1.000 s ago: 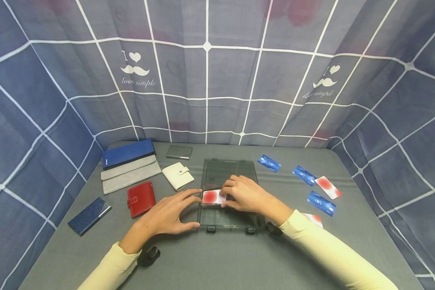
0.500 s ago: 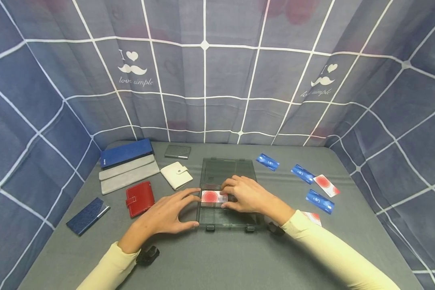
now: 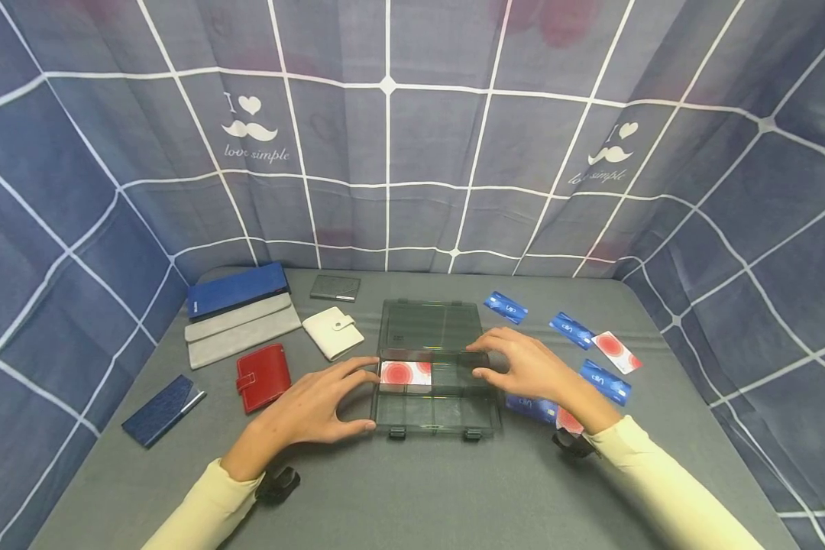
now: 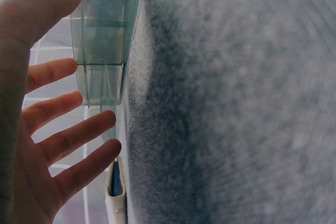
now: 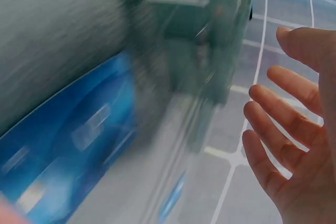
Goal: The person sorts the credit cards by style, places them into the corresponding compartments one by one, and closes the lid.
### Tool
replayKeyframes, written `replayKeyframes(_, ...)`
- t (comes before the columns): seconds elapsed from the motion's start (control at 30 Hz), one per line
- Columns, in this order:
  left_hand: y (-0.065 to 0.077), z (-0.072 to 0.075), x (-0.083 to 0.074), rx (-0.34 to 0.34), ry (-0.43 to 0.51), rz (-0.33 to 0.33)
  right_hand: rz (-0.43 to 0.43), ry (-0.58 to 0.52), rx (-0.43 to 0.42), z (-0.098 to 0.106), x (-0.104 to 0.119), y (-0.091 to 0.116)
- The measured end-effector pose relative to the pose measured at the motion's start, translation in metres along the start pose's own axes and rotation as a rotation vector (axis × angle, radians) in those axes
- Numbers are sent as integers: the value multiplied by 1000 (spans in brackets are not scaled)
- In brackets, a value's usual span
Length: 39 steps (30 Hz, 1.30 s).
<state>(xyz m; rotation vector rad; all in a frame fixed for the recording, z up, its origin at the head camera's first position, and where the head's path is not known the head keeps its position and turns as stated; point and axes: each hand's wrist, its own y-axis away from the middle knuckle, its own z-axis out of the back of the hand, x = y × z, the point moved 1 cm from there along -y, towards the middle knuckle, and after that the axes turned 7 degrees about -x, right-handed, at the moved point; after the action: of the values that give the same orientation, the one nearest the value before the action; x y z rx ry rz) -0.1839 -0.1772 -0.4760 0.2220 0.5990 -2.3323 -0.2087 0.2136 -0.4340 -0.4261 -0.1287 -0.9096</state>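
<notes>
A clear grey-green plastic compartment box (image 3: 454, 412) lies on the cloth with its lid (image 3: 426, 325) laid back. In its left middle compartment lies a red and white card (image 3: 406, 374). My left hand (image 3: 312, 405) touches the box's left side with fingers spread; the left wrist view shows its fingertips at the clear wall. My right hand (image 3: 522, 363) is over the right edge of the box, fingers loosely bent and holding nothing, as the right wrist view confirms. Below that hand lie a blue VIP card (image 3: 531, 408) and a red and white card (image 3: 569, 420), both partly hidden.
Right of the box lie more blue VIP cards (image 3: 572, 330) and a red and white card (image 3: 617, 351). To the left are a red wallet (image 3: 264, 378), a cream wallet (image 3: 333, 332), a navy card case (image 3: 163, 411), a grey wallet (image 3: 244, 332), a blue wallet (image 3: 239, 290) and a dark card case (image 3: 334, 288).
My right hand has let go of the red and white card, which stays in the compartment, and has moved right to the box's edge. The left hand has stayed at the box's left side.
</notes>
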Motion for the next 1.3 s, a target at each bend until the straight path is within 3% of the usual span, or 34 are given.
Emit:
replayKeyframes(0.37,0,-1,0,2,7,-3,-69,10,-45,13,-45,59)
replayKeyframes(0.77,0,0,0,12,12,5,45,42,-36,25,-81,121)
replayKeyframes(1.3,0,-1,1,21,23,20,72,29,-84,34,-97,161)
